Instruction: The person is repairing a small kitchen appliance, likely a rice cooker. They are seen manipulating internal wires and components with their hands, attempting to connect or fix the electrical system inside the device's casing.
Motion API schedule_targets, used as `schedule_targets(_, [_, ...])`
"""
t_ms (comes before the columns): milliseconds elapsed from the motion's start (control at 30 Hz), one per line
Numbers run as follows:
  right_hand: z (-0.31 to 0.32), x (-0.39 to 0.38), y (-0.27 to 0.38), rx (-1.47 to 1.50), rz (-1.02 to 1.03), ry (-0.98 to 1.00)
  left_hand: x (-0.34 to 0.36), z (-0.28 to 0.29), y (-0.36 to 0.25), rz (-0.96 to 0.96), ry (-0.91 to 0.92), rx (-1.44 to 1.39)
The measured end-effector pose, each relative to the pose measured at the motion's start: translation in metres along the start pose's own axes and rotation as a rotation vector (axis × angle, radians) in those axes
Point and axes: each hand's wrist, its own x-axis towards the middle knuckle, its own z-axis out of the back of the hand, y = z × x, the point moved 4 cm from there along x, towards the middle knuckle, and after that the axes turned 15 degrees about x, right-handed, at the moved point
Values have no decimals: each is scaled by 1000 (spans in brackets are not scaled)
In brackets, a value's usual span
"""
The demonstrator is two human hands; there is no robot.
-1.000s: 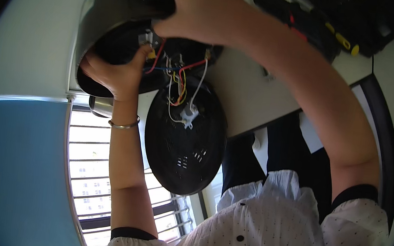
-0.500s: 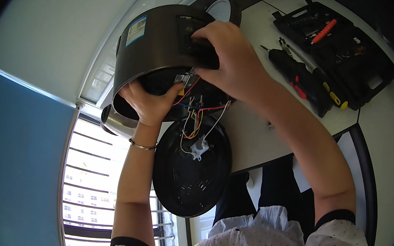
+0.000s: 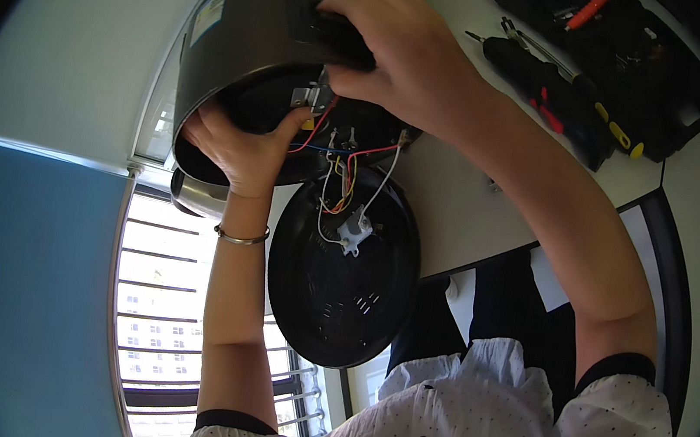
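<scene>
I hold a dark cylindrical appliance body (image 3: pixel 240 43) tilted with its open underside toward me. My left hand (image 3: pixel 241 144) reaches into the opening, fingers curled at the inner wall, thumb beside a small metal bracket (image 3: pixel 302 97). My right hand (image 3: pixel 399 67) grips the body's upper side at a recessed panel, thumb at the opening's edge near that bracket. Red, blue, white and yellow wires (image 3: pixel 338 184) run from inside to a black oval bottom plate (image 3: pixel 339 296), which hangs below the body and carries a pale metal fitting (image 3: pixel 355 232).
A tabletop (image 3: pixel 481 217) holds an open black toolbox (image 3: pixel 671 92), a black and red power tool (image 3: pixel 520 82) and yellow-handled tools (image 3: pixel 626 141) at upper right. A steel vessel (image 3: pixel 195 195) sits behind my left wrist. A barred window (image 3: pixel 156 300) and blue-white wall (image 3: pixel 29 267) are at left.
The housing and both hands shifted lower and rightward in the picture, then back up and left, as the whole view moved. The toolbox shows more fully than a second ago. Both grips persist.
</scene>
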Motion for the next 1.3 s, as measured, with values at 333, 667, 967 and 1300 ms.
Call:
schedule_targets(333, [9, 2, 9, 111, 12, -15, 7, 5, -6, -25, 48, -65])
schedule_targets(667, [6, 0, -5, 132, 72, -49, 8, 2, -7, -13, -48, -122])
schedule_targets(967, [9, 3, 8, 18, -7, 19, 6, 3, -4, -15, -66, -103])
schedule_targets(1300, [2, 2, -5, -16, -78, 45, 8, 1, -3, 35, 17, -93])
